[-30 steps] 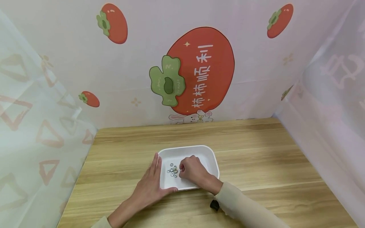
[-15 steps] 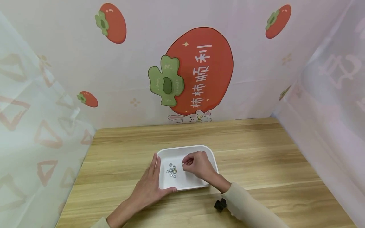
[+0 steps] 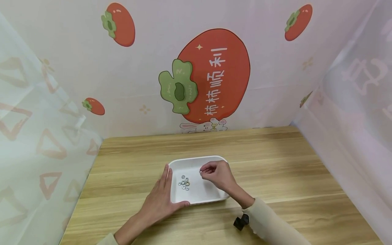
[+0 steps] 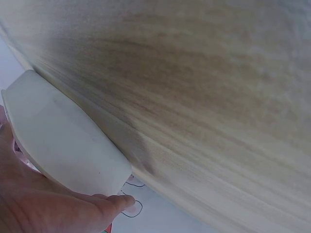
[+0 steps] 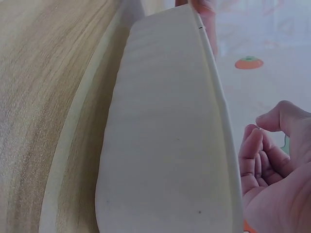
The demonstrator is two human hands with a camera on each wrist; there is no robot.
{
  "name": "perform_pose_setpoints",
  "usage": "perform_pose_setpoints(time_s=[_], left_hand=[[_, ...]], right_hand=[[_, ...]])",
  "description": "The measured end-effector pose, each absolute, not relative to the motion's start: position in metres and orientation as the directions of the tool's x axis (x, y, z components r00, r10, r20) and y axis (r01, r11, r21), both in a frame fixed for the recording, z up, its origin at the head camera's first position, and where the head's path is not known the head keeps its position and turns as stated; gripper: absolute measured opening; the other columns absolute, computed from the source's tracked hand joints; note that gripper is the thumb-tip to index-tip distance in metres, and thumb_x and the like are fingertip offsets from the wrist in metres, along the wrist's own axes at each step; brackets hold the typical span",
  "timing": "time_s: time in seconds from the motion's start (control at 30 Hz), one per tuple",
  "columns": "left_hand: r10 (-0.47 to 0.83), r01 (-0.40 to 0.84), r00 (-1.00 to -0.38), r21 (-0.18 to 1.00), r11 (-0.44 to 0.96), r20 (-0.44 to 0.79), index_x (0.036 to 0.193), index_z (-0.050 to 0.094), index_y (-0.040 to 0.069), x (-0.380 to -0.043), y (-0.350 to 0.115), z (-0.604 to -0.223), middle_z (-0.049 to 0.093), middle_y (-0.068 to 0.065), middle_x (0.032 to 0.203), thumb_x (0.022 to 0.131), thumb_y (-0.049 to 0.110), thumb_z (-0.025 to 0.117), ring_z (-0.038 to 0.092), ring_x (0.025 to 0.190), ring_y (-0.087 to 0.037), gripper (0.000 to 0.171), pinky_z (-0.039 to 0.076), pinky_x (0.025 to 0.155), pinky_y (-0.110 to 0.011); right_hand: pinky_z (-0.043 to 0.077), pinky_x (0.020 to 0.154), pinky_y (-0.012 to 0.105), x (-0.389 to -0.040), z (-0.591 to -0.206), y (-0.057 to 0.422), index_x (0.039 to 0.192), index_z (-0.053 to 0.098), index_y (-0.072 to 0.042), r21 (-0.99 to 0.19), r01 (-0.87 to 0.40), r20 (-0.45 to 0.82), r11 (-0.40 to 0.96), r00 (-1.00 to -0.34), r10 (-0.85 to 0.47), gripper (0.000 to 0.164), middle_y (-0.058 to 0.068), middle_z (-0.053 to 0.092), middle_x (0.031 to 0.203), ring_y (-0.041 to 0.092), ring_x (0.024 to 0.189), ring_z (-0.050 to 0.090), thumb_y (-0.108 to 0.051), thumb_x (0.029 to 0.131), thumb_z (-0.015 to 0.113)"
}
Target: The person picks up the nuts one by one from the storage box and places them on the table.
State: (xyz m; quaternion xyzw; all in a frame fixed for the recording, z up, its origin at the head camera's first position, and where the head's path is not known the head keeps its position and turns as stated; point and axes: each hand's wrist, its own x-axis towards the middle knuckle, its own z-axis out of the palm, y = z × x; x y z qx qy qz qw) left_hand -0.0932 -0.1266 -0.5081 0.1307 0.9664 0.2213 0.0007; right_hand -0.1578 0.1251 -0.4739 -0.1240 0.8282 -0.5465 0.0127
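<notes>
Lower centre of the frame, a smooth white tray with rounded corners sits on the streaky wood-grained table. The left hand braces its left corner, fingers straight, thumb spread wide. Shiny metal rings cluster on the tray's left side; over its right half, the right hand pinches a tiny metal piece, fingertips tight.

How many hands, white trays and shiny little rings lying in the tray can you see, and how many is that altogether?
Hands: 2, the left hand and the right hand
White tray: 1
Shiny rings lying in the tray: 7
Total: 10
</notes>
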Motion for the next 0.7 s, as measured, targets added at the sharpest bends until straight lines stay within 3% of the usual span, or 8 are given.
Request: perform_pose_setpoints(time_s=[0.43, 0.7], left_hand=[[0.255, 0.257, -0.965, 0.421, 0.87, 0.063, 0.168, 0.016, -0.002, -0.094, -0.126, -0.508, 0.008, -0.014, 0.178, 0.075, 0.084, 0.074, 0.04, 0.151, -0.044, 0.139, 0.053, 0.108, -0.058], [0.249, 0.241, -0.968, 0.427, 0.872, 0.038, 0.168, 0.014, -0.001, -0.093, -0.126, -0.509, 0.003, -0.012, 0.179, 0.075, 0.082, 0.076, 0.038, 0.152, -0.045, 0.139, 0.052, 0.108, -0.059]], right_hand=[[0.052, 0.061, 0.019, -0.158, -0.471, 0.144, 0.096, 0.079, 0.005, -0.98, -0.05, 0.014, 0.192, -0.983, -0.181, 0.01, 0.015, 0.078, 0.087, 0.014, 0.073, 0.071, 0.002, 0.087, 0.079], [0.059, 0.066, 0.023, -0.156, -0.468, 0.155, 0.101, 0.076, 0.012, -0.993, -0.026, 0.008, 0.116, -0.988, -0.152, 0.014, 0.022, 0.076, 0.091, 0.017, 0.074, 0.071, 0.003, 0.09, 0.077]])
